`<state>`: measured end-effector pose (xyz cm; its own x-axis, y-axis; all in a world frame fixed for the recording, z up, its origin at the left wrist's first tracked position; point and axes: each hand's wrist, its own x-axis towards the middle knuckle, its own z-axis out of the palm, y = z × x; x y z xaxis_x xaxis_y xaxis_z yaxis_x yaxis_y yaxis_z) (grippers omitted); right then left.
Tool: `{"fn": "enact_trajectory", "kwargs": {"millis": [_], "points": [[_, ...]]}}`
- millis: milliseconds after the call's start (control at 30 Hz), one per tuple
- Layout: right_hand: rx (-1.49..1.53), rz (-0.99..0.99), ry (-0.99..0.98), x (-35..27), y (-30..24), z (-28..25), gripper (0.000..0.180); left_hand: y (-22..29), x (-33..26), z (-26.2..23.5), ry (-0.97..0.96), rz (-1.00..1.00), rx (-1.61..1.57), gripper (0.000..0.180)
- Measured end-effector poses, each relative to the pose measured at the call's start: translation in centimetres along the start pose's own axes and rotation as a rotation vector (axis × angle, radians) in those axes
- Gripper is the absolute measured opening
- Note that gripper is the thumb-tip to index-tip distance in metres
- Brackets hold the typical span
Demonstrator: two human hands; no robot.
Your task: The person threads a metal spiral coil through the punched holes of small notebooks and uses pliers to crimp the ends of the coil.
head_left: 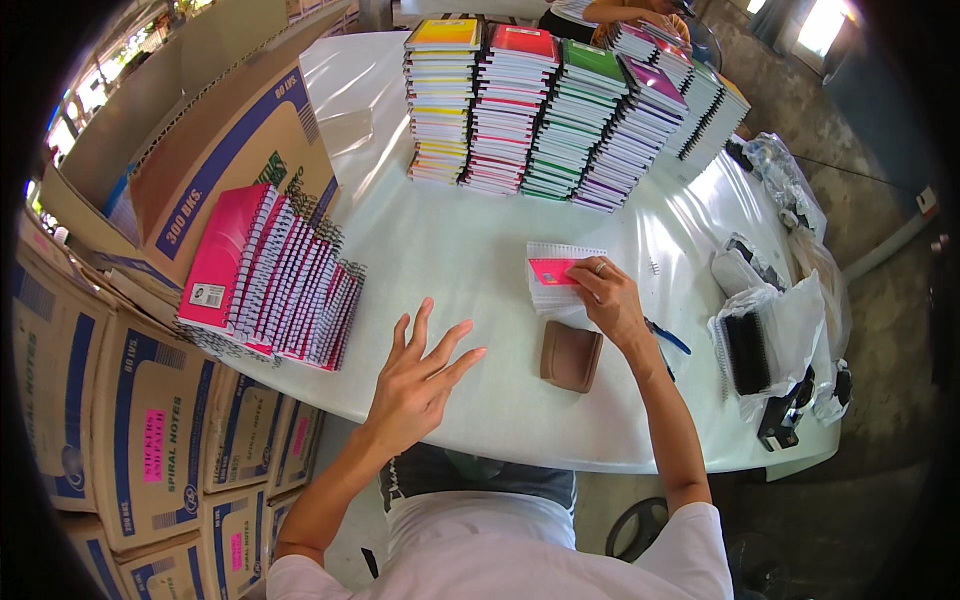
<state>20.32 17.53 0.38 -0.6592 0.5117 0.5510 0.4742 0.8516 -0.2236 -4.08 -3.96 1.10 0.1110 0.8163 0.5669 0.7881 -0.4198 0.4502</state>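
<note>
Fingers, right hand (pixel 612 300): pinched on a small pink card (pixel 552 271), thumb and forefinger at its right edge, a ring on one finger. The card lies flat on top of a short white pad stack (pixel 560 280) with a wire spiral along its upper edge, near the middle of the white desk (pixel 470 250).

Fingers, left hand (pixel 418 375): spread wide and released, grasping nothing, hovering above bare desk between the pad stack and the leaning row of pink spiral notebooks (pixel 275 280).

Handling note (judgement): the card sits well if squared to the pad's edges before the pinch is let go; the idle left hand could steady the stack so its loose leaves do not fan.

Nearby items:
- Brown pouch (pixel 571 355), just below the pad stack, apart from it.
- Blue-handled tool (pixel 668 338), partly hidden under the right wrist; kind cannot be told.
- Tall notebook stacks (pixel 560 110), yellow, red, green and purple covers, at the far side of the desk.
- Clear bags of black spiral coils (pixel 760 345), at the right edge.
- Printed cartons (pixel 150 420), stacked at the left beside the desk.
</note>
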Motion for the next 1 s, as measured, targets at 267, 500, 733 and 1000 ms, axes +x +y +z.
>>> {"fn": "enact_trajectory", "kwargs": {"millis": [267,500,733,1000], "points": [[-0.21,-0.147,-0.013,-3.1,0.2,2.4,0.035,-0.1,-0.5,1.4,-0.05,-0.05,-0.055,0.047],[-0.086,-0.104,-0.023,-1.2,1.0,0.6,0.024,-0.7,-0.1,2.6,-0.059,-0.104,-0.099,0.047],[-0.116,-0.148,-0.101,-0.5,0.8,0.8,0.032,-0.6,1.2,4.6,-0.069,-0.155,-0.198,0.048],[0.114,0.037,-0.203,0.3,1.7,0.1,0.03,-2.8,2.7,9.2,-0.12,-0.331,-0.402,0.066]]}}
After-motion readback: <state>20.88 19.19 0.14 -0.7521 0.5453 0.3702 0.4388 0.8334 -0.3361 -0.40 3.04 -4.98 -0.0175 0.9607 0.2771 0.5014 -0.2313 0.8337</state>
